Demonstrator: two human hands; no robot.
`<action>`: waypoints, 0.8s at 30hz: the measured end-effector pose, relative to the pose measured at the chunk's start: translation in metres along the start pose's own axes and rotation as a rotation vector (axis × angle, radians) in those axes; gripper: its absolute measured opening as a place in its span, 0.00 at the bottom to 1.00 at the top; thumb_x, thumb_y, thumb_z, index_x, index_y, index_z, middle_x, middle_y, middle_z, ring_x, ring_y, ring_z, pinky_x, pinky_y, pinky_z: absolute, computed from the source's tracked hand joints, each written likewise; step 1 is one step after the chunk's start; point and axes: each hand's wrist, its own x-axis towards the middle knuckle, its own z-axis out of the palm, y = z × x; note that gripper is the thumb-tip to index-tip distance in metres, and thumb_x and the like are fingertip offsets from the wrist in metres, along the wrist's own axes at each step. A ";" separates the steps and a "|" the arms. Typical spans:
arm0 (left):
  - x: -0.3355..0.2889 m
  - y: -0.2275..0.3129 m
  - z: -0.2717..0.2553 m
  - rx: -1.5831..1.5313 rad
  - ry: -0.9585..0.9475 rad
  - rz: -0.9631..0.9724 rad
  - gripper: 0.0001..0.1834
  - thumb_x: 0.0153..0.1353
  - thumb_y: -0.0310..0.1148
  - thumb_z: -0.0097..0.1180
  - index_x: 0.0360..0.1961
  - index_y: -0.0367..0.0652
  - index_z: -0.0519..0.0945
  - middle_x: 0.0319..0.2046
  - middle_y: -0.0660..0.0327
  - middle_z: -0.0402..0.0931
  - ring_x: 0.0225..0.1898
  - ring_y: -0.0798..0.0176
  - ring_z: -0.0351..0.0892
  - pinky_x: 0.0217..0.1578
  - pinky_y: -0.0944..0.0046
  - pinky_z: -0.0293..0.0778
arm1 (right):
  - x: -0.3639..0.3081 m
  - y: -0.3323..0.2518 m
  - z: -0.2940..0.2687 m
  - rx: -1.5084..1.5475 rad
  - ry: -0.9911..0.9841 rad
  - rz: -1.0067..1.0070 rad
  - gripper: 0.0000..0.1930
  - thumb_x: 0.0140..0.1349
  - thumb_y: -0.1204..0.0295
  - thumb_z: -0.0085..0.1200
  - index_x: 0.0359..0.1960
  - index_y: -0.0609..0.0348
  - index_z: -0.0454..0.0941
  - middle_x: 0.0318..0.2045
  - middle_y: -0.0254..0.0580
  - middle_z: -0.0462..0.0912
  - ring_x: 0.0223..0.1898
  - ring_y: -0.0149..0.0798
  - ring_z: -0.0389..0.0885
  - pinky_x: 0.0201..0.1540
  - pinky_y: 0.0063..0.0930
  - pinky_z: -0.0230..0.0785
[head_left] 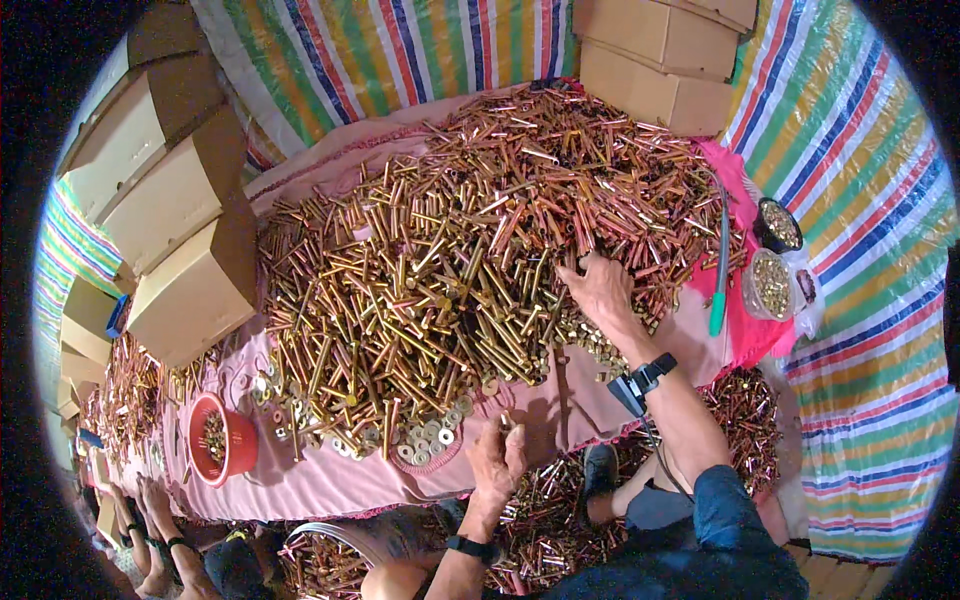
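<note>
Our right grip point(602, 293) curled over the bolt pile point(400, 290), nearer than our left grip point(494, 462) off its front edge; we couldn't tell if either pinched anything.

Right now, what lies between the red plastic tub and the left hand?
In the head view, flat washers and several bolts lie on the pink cloth between the red tub and left hand.
</note>
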 end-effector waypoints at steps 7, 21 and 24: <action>-0.004 -0.008 0.009 -0.058 0.019 -0.021 0.12 0.67 0.34 0.57 0.45 0.37 0.79 0.27 0.50 0.77 0.27 0.48 0.79 0.29 0.55 0.73 | 0.010 0.018 0.007 -0.096 0.075 -0.102 0.17 0.59 0.58 0.63 0.25 0.62 0.82 0.20 0.55 0.82 0.23 0.53 0.83 0.28 0.45 0.74; -0.001 -0.005 0.017 -0.047 0.092 0.048 0.09 0.66 0.27 0.56 0.46 0.37 0.79 0.37 0.47 0.80 0.36 0.43 0.81 0.38 0.53 0.77 | -0.144 -0.033 -0.013 1.240 -0.748 0.157 0.15 0.68 0.58 0.60 0.39 0.59 0.84 0.22 0.25 0.76 0.19 0.21 0.69 0.22 0.18 0.59; -0.007 -0.011 0.014 -0.011 0.115 0.037 0.09 0.66 0.27 0.57 0.46 0.37 0.79 0.37 0.47 0.80 0.36 0.43 0.81 0.37 0.52 0.77 | -0.161 -0.042 0.008 1.157 -0.754 0.078 0.16 0.68 0.55 0.59 0.37 0.56 0.85 0.18 0.24 0.73 0.20 0.20 0.68 0.22 0.19 0.59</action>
